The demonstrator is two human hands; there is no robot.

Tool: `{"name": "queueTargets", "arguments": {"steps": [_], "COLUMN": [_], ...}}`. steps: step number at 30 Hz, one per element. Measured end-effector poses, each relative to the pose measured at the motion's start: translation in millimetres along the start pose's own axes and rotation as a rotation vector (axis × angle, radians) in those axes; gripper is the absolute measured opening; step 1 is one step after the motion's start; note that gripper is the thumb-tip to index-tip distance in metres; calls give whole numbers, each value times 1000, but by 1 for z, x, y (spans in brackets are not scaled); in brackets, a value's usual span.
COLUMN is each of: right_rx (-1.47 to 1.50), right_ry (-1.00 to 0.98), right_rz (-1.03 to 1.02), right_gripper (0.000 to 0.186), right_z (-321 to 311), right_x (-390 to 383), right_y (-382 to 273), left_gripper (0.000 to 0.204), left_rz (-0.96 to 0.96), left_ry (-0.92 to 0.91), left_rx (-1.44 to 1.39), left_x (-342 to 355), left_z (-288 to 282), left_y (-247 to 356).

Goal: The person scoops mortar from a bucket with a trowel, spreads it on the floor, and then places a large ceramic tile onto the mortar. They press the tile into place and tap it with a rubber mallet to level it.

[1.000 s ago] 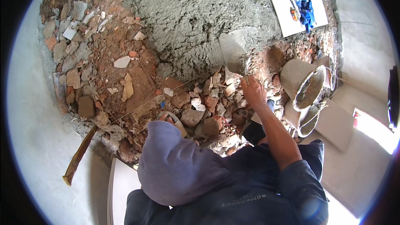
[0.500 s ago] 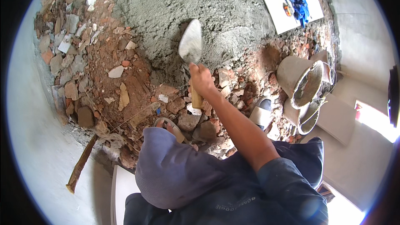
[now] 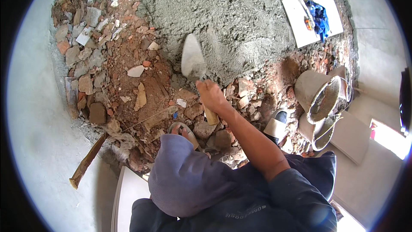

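Observation:
My right hand (image 3: 211,95) grips the wooden handle of a trowel (image 3: 192,58). Its grey, mortar-smeared blade points away from me and lies at the near edge of a wide bed of wet grey mortar (image 3: 223,13). Broken brick and stone rubble (image 3: 128,73) lies left of and below the blade. My left hand is hidden; only my bent knee in purple-grey cloth (image 3: 184,176) and a sandalled foot (image 3: 182,129) show there.
Two mortar-stained buckets (image 3: 319,99) lie on the right beside another sandal (image 3: 277,124). A white tile (image 3: 307,6) at the top right carries a blue cloth and small tools. A wooden stick (image 3: 88,161) lies lower left. White tiles lie at my lower left and right.
My right hand swung the trowel from the right part of the mortar edge leftward to its middle, and has since drawn it slightly toward me. The view shifted a little.

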State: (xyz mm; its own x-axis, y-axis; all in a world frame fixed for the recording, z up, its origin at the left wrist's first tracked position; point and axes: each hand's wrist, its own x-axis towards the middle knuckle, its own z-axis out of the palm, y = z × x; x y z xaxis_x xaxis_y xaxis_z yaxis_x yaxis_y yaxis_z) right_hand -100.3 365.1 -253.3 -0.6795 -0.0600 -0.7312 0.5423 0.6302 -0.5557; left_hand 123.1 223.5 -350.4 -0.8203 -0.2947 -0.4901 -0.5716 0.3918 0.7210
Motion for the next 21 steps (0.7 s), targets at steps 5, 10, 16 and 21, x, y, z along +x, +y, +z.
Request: {"name": "queueTargets", "arguments": {"steps": [5, 10, 16, 21], "right_rx": [-677, -1411, -1092, -927], "right_ry": [-34, 495, 237, 163], "right_rz": [-150, -241, -11, 96], "right_gripper": [39, 42, 52, 46], "right_z": [-43, -144, -245, -240], "right_x": [13, 20, -26, 1], "right_y": [34, 60, 36, 28], "left_gripper": [43, 43, 30, 31], "left_rz": [10, 22, 15, 207], "left_ry": [-12, 9, -141, -559], "left_rx": [-15, -13, 253, 248], "left_x": [2, -1, 10, 50], "left_z": [1, 1, -18, -52], "left_y": [0, 1, -2, 26]}}
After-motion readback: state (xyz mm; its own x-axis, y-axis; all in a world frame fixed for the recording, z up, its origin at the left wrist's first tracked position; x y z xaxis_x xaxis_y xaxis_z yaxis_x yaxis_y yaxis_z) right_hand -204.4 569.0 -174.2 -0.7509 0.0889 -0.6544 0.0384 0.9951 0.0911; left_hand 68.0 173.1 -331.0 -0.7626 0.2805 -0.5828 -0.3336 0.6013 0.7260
